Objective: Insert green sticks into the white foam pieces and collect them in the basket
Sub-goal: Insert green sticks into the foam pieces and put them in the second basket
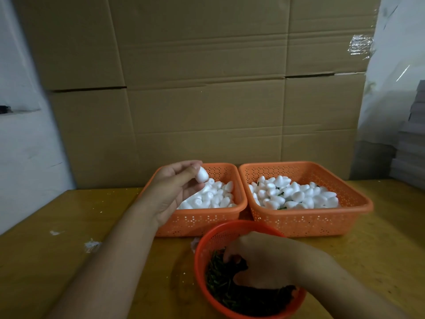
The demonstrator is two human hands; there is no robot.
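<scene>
Left hand (174, 187) is raised over the near-left corner of the left basket (202, 221), fingers curled in, thumb and fingertips pinching one white foam piece (202, 174) at the hand's 1 o'clock; the piece is egg-shaped, clear of the pile below it. Left basket is orange, rectangular, perforated, holding a heap of plain foam pieces (216, 195). Right basket (305, 221), same type, sits just beside it at 3 o'clock, rims nearly touching; its foam pieces (294, 192) have bits of green showing between them, so sticks look fitted on at least some. Round red-orange basket (207, 249) sits at 6 o'clock from the gap between the two rectangular ones, close to the camera, with a dark pile of green sticks (220, 279) inside. Right hand (259, 259) is down in that round basket, palm down, fingers bent into the sticks at the hand's 9 o'clock; fingertips are buried in shadow, can't tell if they have hold of a stick. All three baskets on a yellowish wooden table (69, 238), white foam crumbs (92, 245) scattered at 9 o'clock from the round basket. Flattened cardboard boxes (207, 88) stand as a wall at 12 o'clock behind the baskets. Grey stacked sheets (411, 157) at far 3 o'clock edge, detail unclear.
</scene>
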